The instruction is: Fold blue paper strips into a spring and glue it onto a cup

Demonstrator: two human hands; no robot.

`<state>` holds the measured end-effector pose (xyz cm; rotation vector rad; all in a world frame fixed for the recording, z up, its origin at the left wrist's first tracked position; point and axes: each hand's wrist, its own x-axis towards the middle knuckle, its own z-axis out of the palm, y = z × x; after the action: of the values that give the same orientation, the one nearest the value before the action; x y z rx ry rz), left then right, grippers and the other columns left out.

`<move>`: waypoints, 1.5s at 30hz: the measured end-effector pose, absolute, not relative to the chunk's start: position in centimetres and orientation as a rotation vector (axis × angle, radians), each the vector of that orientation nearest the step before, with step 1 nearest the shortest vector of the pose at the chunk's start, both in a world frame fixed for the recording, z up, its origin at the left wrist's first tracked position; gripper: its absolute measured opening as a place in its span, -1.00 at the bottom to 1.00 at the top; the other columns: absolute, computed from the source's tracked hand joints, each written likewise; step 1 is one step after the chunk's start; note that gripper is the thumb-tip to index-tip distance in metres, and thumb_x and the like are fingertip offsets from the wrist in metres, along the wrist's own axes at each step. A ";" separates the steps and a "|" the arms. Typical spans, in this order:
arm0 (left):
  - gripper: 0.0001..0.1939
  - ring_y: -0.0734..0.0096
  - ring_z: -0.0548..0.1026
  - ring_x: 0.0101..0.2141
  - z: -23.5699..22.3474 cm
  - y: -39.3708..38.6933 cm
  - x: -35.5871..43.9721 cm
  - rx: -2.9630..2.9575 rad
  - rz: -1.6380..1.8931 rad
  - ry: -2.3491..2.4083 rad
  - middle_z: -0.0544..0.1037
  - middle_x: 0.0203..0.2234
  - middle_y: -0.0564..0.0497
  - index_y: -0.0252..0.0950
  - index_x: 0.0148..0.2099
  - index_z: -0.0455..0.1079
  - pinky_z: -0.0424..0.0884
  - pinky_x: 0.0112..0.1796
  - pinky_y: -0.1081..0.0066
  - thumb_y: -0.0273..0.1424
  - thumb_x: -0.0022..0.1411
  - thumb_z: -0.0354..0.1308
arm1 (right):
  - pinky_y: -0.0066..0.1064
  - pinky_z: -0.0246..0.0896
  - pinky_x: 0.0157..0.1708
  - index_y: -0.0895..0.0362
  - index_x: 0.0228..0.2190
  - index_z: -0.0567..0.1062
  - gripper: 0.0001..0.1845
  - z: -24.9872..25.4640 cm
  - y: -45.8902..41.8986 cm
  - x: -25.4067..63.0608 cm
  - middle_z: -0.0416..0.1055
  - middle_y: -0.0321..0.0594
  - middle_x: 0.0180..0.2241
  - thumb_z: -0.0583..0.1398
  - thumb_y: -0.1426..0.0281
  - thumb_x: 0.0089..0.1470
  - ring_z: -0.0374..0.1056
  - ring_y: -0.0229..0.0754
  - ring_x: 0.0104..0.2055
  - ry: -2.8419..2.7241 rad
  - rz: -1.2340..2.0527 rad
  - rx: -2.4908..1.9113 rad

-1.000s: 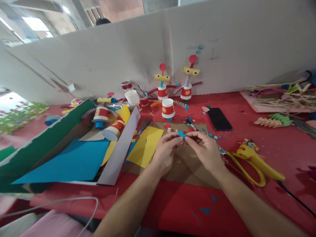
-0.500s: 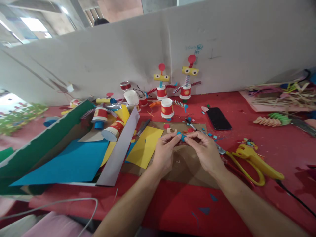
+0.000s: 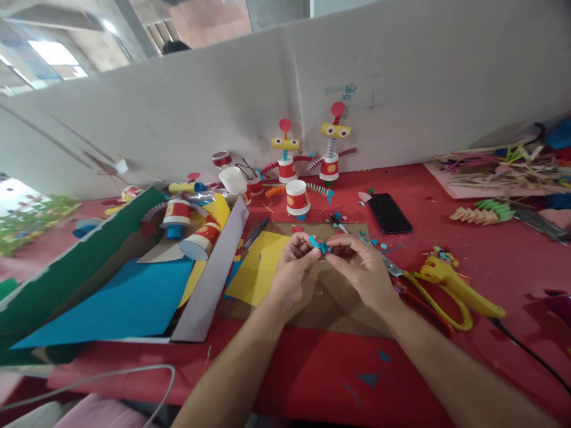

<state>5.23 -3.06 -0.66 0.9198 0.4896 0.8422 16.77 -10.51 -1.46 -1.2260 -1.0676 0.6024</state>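
Note:
Between my fingertips is a small folded piece of blue paper (image 3: 322, 246), with a short strip sticking up at its left end. My left hand (image 3: 297, 267) pinches it from the left, and my right hand (image 3: 359, 264) grips its other end. Both hands are over a brown cardboard sheet (image 3: 339, 297). Yellow paper (image 3: 259, 270) lies just left of my left hand. Yellow-handled scissors (image 3: 439, 297) rest to the right of my right hand. Beyond my hands stands a red and white paper cup (image 3: 297, 198) with pleated paper arms.
Two paper-cup figures (image 3: 288, 169) (image 3: 329, 167) stand against the white partition (image 3: 200, 107). A black phone (image 3: 389, 213) and a yellow glue gun (image 3: 461, 285) lie to the right. At left, a green-sided box (image 3: 89, 261) holds blue paper (image 3: 111, 303) and cup parts.
My fingers have shifted on the blue paper, and a strip of it now points up at the left. The camera view has turned slightly right.

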 end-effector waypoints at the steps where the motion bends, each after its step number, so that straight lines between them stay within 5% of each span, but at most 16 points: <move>1: -0.72 0.54 0.44 -0.37 -0.6 -3.0 5.1 0.882 0.809 0.463 0.49 -0.41 0.09 -0.25 -0.33 0.35 0.33 -0.30 0.52 -0.48 -0.11 0.36 | -0.24 0.31 -0.13 0.01 -0.25 0.50 -0.78 -1.4 -10.5 16.9 0.41 -0.21 -0.18 0.28 0.31 -0.01 0.36 -0.15 -0.17 -1.106 0.592 -1.224; 6: -0.64 0.56 0.43 -0.44 -0.5 -2.7 4.6 0.726 0.620 0.427 0.45 -0.48 0.11 -0.28 -0.32 0.35 0.34 -0.35 0.53 -0.53 -0.20 0.40 | -0.18 0.21 0.00 -0.06 -0.20 0.53 -0.75 -0.6 -10.9 17.4 0.36 -0.22 -0.12 0.28 0.31 0.00 0.30 -0.10 -0.03 -1.326 0.456 -1.278; 16: -0.66 0.51 0.43 -0.42 -1.5 -3.3 4.9 0.587 0.390 0.368 0.48 -0.42 0.04 -0.28 -0.29 0.42 0.35 -0.26 0.42 -0.42 -0.17 0.40 | -0.22 0.25 -0.13 -0.05 -0.25 0.54 -0.84 -0.2 -11.6 17.4 0.38 -0.21 -0.24 0.22 0.30 0.06 0.33 -0.10 -0.18 -1.436 0.253 -1.336; 22: -0.67 0.48 0.46 -0.35 -1.4 -3.9 5.0 0.549 0.399 0.344 0.51 -0.37 0.02 -0.28 -0.26 0.42 0.35 -0.15 0.37 -0.43 -0.14 0.38 | -0.25 0.22 -0.10 -0.04 -0.25 0.54 -0.84 -0.3 -11.6 17.2 0.37 -0.22 -0.22 0.20 0.32 0.09 0.32 -0.11 -0.14 -1.381 0.302 -1.282; 27: -0.66 0.58 0.44 -0.42 -1.3 -3.5 5.2 0.556 0.552 0.405 0.50 -0.44 0.10 -0.29 -0.26 0.41 0.36 -0.27 0.50 -0.52 -0.16 0.39 | -0.27 0.22 -0.10 -0.06 -0.23 0.54 -0.83 -1.3 -11.0 17.1 0.39 -0.24 -0.23 0.21 0.30 0.09 0.33 -0.13 -0.14 -1.345 0.322 -1.324; 32: -0.65 0.56 0.46 -0.39 -0.8 -2.9 5.3 0.655 0.676 0.453 0.51 -0.41 0.10 -0.28 -0.24 0.41 0.36 -0.36 0.54 -0.58 -0.14 0.36 | -0.21 0.24 -0.08 -0.05 -0.05 0.45 -0.63 -0.6 -10.6 17.8 0.41 -0.17 -0.12 0.21 0.25 0.08 0.34 -0.06 -0.06 -1.391 0.287 -1.509; 37: -0.73 0.51 0.49 -0.39 -0.8 -2.7 5.3 0.739 0.697 0.460 0.53 -0.40 0.02 -0.35 -0.23 0.46 0.42 -0.27 0.46 -0.57 -0.06 0.32 | -0.18 0.28 -0.17 0.04 -0.26 0.52 -0.80 1.4 -14.5 21.0 0.49 -0.14 -0.23 0.16 0.26 0.09 0.41 -0.01 -0.18 -1.572 0.169 -1.861; 45: -0.82 0.52 0.49 -0.41 -1.0 -2.4 5.5 0.615 0.688 0.430 0.53 -0.42 0.00 -0.40 -0.31 0.46 0.42 -0.28 0.50 -0.68 -0.03 0.22 | -0.05 0.31 -0.20 0.22 -0.09 0.43 -0.62 -5.6 -24.2 22.9 0.46 0.05 -0.24 0.01 0.34 0.13 0.39 0.13 -0.17 -1.582 -0.323 -2.413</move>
<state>5.46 -2.39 -0.97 0.6147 0.4298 0.6882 22.94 -24.20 -5.64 -2.4132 -1.5822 -0.3231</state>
